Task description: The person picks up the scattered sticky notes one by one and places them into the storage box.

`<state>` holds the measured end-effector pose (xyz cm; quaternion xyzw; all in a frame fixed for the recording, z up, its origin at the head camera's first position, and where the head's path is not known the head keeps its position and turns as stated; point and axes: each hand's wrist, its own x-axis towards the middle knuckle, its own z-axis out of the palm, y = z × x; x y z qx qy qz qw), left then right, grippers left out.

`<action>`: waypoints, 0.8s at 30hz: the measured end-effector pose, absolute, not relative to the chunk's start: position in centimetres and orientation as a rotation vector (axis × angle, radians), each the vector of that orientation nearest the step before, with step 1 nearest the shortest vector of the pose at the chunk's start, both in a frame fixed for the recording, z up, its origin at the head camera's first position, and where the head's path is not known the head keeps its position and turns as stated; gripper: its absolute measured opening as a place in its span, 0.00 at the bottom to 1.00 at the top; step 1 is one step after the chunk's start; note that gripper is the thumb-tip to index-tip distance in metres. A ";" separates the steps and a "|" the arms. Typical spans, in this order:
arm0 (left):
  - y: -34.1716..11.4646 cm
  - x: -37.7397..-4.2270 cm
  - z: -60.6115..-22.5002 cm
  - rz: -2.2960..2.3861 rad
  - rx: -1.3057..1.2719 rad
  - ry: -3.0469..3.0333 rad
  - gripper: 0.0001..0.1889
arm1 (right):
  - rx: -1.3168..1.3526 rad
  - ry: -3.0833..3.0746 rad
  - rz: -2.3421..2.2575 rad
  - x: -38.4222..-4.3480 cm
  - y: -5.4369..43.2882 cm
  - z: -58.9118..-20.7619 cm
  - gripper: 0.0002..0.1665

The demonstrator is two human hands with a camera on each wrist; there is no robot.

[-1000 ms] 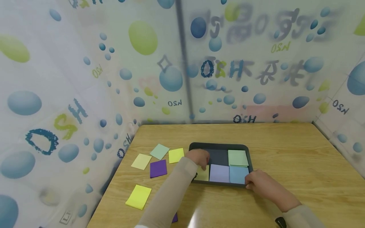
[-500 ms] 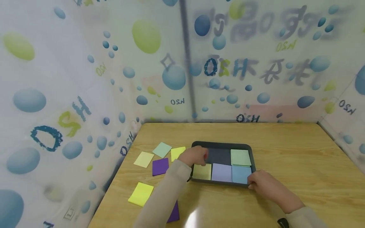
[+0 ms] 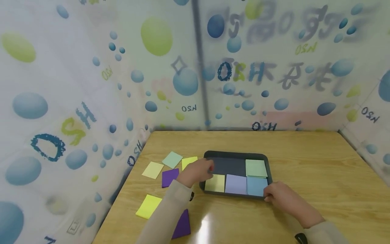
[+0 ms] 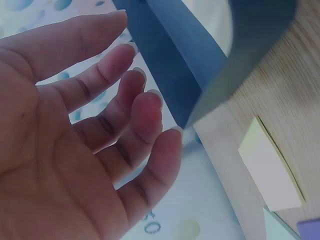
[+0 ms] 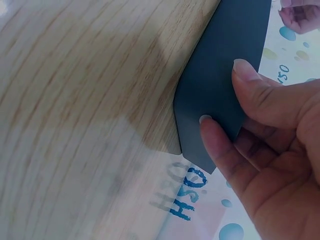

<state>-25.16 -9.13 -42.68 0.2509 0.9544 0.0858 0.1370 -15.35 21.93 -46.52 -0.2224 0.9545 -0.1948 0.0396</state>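
A dark rectangular tray (image 3: pixel 226 166) lies on the table. In its front row are a pale yellow sticky note pad (image 3: pixel 215 183), a lavender one (image 3: pixel 236 184) and a blue one (image 3: pixel 257 186); a light green pad (image 3: pixel 256 168) fills the back right. Over the tray's left side hovers my left hand (image 3: pixel 196 170); the left wrist view shows its fingers (image 4: pixel 147 107) loosely bent, holding nothing. My right hand (image 3: pixel 283 199) grips the front right corner of the tray, thumb and a fingertip pressing its outer wall (image 5: pixel 215 75) in the right wrist view.
Left of the tray lie loose sticky notes: cream (image 3: pixel 152 170), mint (image 3: pixel 172 160), purple (image 3: pixel 170 177) and bright yellow (image 3: pixel 189 162), partly behind the left hand. Nearer are another yellow (image 3: pixel 148 206) and another purple (image 3: pixel 182 225), partly under the left sleeve. A patterned curtain (image 3: pixel 186 83) borders the table.
My left hand has drawn back leftward from over the tray, uncovering the pale yellow pad and more of the tray floor. The right hand stays at the tray's corner.
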 end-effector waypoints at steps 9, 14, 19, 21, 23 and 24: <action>-12.5 -23.1 -42.6 0.383 0.737 2.806 0.09 | -0.646 2.908 -0.610 -15.3 21.8 -46.5 0.10; -13.9 -21.8 -43.0 0.385 0.701 2.806 0.09 | -0.678 2.907 -0.608 -15.3 21.9 -46.6 0.10; -14.9 -20.7 -43.3 0.443 0.677 2.739 0.08 | -0.690 2.916 -0.601 -15.2 21.9 -46.6 0.10; -15.3 -20.2 -43.4 0.450 0.667 2.718 0.08 | -0.679 2.919 -0.597 -15.3 21.9 -46.6 0.10; -15.8 -19.8 -43.7 0.436 0.653 2.707 0.08 | -0.663 2.915 -0.595 -15.3 21.8 -46.6 0.10; -16.0 -19.5 -43.8 0.435 0.653 2.704 0.08 | -0.653 2.913 -0.595 -15.3 21.8 -46.6 0.10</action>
